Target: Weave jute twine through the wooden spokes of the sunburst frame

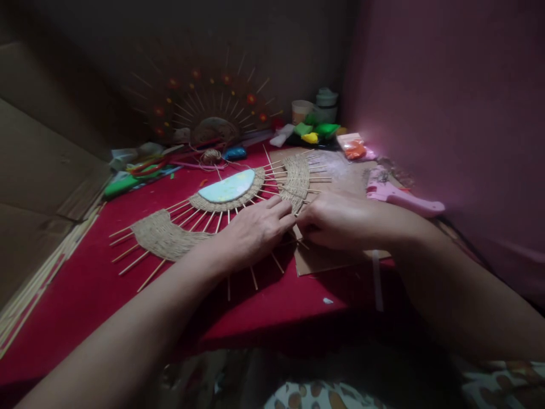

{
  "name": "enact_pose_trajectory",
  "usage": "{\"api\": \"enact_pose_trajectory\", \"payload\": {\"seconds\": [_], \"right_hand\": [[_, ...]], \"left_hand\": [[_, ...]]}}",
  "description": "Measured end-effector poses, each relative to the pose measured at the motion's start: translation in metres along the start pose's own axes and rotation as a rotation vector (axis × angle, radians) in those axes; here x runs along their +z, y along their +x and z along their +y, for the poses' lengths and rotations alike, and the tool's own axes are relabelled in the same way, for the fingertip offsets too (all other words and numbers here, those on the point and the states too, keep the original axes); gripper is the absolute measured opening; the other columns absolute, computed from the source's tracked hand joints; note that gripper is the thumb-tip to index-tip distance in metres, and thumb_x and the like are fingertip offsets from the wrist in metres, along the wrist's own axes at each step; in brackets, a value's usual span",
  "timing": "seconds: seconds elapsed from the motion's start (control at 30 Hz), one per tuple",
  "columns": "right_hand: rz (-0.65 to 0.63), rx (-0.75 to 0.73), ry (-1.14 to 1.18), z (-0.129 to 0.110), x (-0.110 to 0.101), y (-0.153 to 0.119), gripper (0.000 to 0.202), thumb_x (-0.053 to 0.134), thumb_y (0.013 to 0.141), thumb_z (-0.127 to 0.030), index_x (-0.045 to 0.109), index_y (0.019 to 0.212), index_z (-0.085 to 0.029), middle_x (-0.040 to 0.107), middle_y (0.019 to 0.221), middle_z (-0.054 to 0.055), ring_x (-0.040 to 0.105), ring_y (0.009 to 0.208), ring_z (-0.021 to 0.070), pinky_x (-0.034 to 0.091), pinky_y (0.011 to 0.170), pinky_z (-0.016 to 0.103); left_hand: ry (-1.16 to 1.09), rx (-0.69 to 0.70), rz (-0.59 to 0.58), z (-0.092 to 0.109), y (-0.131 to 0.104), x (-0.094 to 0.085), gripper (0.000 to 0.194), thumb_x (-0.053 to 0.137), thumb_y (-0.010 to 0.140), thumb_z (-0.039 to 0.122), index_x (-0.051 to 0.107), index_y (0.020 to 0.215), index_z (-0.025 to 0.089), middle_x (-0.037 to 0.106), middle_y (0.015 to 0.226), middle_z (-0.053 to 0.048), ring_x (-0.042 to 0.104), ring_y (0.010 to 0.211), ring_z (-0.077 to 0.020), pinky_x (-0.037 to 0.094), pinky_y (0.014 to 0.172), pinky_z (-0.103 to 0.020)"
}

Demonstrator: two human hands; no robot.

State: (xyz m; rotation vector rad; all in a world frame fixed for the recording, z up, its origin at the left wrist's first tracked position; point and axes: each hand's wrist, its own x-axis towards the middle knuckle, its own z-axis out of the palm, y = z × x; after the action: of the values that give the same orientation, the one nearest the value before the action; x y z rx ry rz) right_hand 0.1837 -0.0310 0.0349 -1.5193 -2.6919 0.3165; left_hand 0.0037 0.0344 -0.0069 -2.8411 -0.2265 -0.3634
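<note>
A half-round fan of thin wooden sticks, woven with tan twine, lies on the red cloth. Its woven outer band (157, 236) runs in an arc around a pale blue half-disc (230, 186) with a twine border. My left hand (259, 230) rests over the band's right-front part, fingers bent and closed about the sticks there. Close beside it, my right hand (332, 218) is closed in a pinch at the band's edge; what its fingertips hold is hidden. Stick ends (277, 263) poke out below my left hand. Both hands cover part of the weave.
A cardboard sheet (340, 258) lies under the fan's right side. A pink glue gun (402, 196) sits at right. Behind are a twine ball (212, 156), coloured clay packets (326, 130), a cup (301, 111) and a flower-decorated stick fan (215, 128). Loose sticks (46, 278) line the left edge.
</note>
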Motion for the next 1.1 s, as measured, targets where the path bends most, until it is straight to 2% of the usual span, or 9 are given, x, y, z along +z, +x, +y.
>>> {"api": "enact_pose_trajectory", "payload": {"seconds": [0.1, 0.37, 0.7, 1.1], "right_hand": [[-0.003, 0.02, 0.006, 0.0, 0.0, -0.001, 0.018, 0.049, 0.074, -0.012, 0.066, 0.07, -0.017, 0.062, 0.067, 0.003, 0.044, 0.057, 0.0102, 0.029, 0.056, 0.025], [0.045, 0.072, -0.017, 0.0, 0.0, 0.001, 0.018, 0.05, 0.075, -0.016, 0.067, 0.072, -0.018, 0.06, 0.065, 0.002, 0.043, 0.056, 0.0102, 0.028, 0.055, 0.026], [0.076, 0.202, -0.077, 0.006, -0.006, 0.005, 0.019, 0.052, 0.074, -0.015, 0.071, 0.077, -0.019, 0.063, 0.067, 0.004, 0.045, 0.059, 0.0123, 0.026, 0.055, 0.027], [-0.004, 0.243, 0.008, 0.007, -0.013, 0.001, 0.019, 0.05, 0.074, -0.017, 0.068, 0.07, -0.017, 0.063, 0.068, 0.006, 0.048, 0.059, 0.0128, 0.03, 0.055, 0.027]], "left_hand": [[-0.051, -0.035, -0.005, -0.005, -0.002, 0.002, 0.016, 0.044, 0.089, 0.013, 0.059, 0.084, 0.014, 0.056, 0.088, -0.007, 0.048, 0.08, -0.0184, 0.043, 0.066, -0.03], [-0.273, -0.055, 0.07, -0.011, -0.004, 0.001, 0.016, 0.048, 0.086, 0.012, 0.059, 0.076, 0.015, 0.055, 0.084, -0.006, 0.049, 0.075, -0.0134, 0.042, 0.064, -0.026], [-0.272, -0.049, 0.049, -0.012, -0.006, -0.001, 0.014, 0.048, 0.087, 0.012, 0.058, 0.078, 0.015, 0.056, 0.083, -0.005, 0.048, 0.08, -0.0149, 0.042, 0.071, -0.028], [-0.283, -0.088, 0.038, -0.013, -0.007, -0.006, 0.02, 0.044, 0.091, 0.017, 0.057, 0.077, 0.016, 0.057, 0.084, -0.005, 0.048, 0.08, -0.0145, 0.043, 0.073, -0.029]]}}
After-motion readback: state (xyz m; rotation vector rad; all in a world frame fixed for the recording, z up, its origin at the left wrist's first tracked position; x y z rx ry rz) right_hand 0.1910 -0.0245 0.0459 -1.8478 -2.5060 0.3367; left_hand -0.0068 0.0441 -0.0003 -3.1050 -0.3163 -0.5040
